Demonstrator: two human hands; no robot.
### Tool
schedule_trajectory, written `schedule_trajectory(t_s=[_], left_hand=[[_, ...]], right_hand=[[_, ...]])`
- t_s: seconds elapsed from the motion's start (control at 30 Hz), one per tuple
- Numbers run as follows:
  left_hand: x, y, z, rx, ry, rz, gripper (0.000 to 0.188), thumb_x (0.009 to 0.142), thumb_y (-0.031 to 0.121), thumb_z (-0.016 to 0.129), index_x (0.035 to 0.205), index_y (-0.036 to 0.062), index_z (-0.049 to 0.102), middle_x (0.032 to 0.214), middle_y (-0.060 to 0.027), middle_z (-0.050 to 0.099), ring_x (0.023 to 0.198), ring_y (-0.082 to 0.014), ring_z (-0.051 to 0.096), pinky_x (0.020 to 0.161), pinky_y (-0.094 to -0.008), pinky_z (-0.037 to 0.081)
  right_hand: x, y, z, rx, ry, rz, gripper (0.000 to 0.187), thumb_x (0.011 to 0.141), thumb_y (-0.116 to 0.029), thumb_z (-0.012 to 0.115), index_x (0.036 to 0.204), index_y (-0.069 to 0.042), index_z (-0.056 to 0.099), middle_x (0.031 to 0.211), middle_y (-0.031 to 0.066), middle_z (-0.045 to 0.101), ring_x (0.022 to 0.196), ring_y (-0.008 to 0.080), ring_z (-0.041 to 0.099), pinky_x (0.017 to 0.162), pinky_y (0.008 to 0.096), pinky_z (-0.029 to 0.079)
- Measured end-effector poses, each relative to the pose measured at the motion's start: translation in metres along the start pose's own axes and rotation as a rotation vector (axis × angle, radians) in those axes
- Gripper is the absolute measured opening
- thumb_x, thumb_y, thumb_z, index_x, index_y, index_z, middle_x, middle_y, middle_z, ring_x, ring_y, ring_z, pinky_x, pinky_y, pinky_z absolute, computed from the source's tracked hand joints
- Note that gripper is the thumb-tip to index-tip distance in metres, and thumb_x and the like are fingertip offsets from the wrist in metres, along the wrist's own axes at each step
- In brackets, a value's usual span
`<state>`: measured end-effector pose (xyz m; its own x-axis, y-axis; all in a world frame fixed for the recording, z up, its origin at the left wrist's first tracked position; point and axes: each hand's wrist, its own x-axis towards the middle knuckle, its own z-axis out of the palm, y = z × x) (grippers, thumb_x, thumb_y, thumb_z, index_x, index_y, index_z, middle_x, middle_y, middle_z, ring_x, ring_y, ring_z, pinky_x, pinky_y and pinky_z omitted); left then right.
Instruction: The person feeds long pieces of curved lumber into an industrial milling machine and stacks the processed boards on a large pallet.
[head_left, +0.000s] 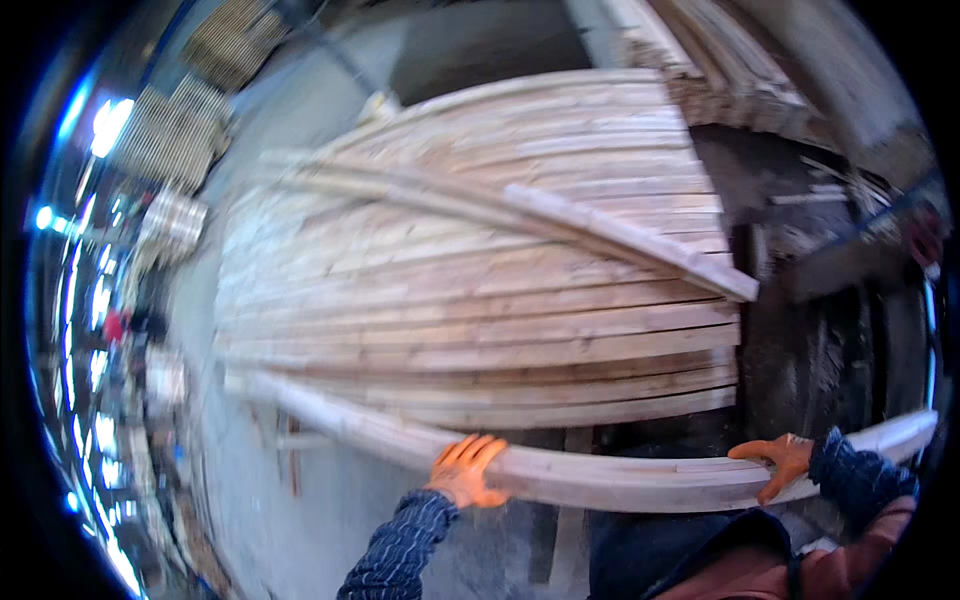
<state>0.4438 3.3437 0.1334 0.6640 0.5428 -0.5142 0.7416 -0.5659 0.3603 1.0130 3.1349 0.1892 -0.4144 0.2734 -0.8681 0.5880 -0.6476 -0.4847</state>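
My left hand point(464, 471), in an orange glove, grips a long pale wooden beam point(620, 480) with its fingers over the top and its thumb on the near side. Further right along the same beam, my right hand point(780, 464), also gloved in orange, curls around it with thumb and fingers apart. The beam runs across in front of my body, and its far left end reaches the near corner of a broad stack of planks point(480, 315). A line along its top suggests two pieces side by side, but I cannot tell for sure.
Two loose boards, one long point(440, 195) and one shorter point(640, 240), lie slantwise across the stack. More timber point(710, 60) is piled at the back right. Banded wood piles point(175, 130) stand at the far left on the grey floor point(290, 500). Dark machinery or framing lies right.
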Motion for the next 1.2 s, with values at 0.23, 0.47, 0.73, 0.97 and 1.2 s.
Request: schedule_trajectory(t_s=[0.23,0.47,0.73,0.97,1.2], left_hand=[[0.031,-0.026,0.069,0.103,-0.079,0.242,0.101,0.050,0.051,0.089,0.139,0.0130,0.059,0.122,-0.0157,0.069,0.114,-0.0378,0.066,0.104,-0.0511,0.049],[0.034,0.048,0.102,0.280,0.312,0.285,0.036,0.090,0.023,0.071,0.124,0.0113,0.065,0.106,-0.0164,0.066,0.099,-0.0388,0.064,0.088,-0.0508,0.054],[0.042,0.149,0.037,0.436,0.704,0.490,0.018,0.098,0.015,0.063,0.115,0.0158,0.071,0.083,-0.0066,0.064,0.074,-0.0296,0.065,0.065,-0.0429,0.055],[0.046,0.274,-0.016,0.560,0.794,0.615,0.019,0.099,0.015,0.063,0.116,0.0171,0.071,0.084,-0.0055,0.065,0.072,-0.0287,0.064,0.063,-0.0408,0.054],[0.093,0.399,0.034,0.490,0.522,0.361,0.052,0.094,0.023,0.067,0.144,0.0107,0.058,0.120,-0.0128,0.072,0.109,-0.0357,0.068,0.090,-0.0520,0.054]], right_hand=[[-0.033,0.062,0.010,-0.621,0.331,-0.063,0.113,0.071,-0.050,0.091,0.166,-0.036,0.032,0.134,0.0211,0.067,0.119,0.0385,0.067,0.104,0.0473,0.053],[-0.061,0.120,0.049,-0.777,0.664,-0.155,0.118,0.062,-0.034,0.090,0.166,-0.031,0.033,0.133,0.0171,0.067,0.121,0.0369,0.066,0.105,0.0474,0.052],[-0.090,0.197,0.040,-0.803,0.980,-0.315,0.128,0.050,-0.026,0.091,0.165,-0.027,0.036,0.141,0.0110,0.063,0.127,0.0328,0.061,0.116,0.0543,0.041],[-0.165,0.266,0.043,-0.804,1.471,-0.104,0.128,0.049,-0.024,0.096,0.163,-0.029,0.038,0.162,0.0120,0.047,0.151,0.0346,0.042,0.129,0.0537,0.028],[-0.151,0.276,0.056,-0.709,1.615,-0.281,0.128,0.049,-0.018,0.086,0.165,-0.031,0.036,0.166,0.0096,0.042,0.156,0.0328,0.036,0.130,0.0536,0.025]])
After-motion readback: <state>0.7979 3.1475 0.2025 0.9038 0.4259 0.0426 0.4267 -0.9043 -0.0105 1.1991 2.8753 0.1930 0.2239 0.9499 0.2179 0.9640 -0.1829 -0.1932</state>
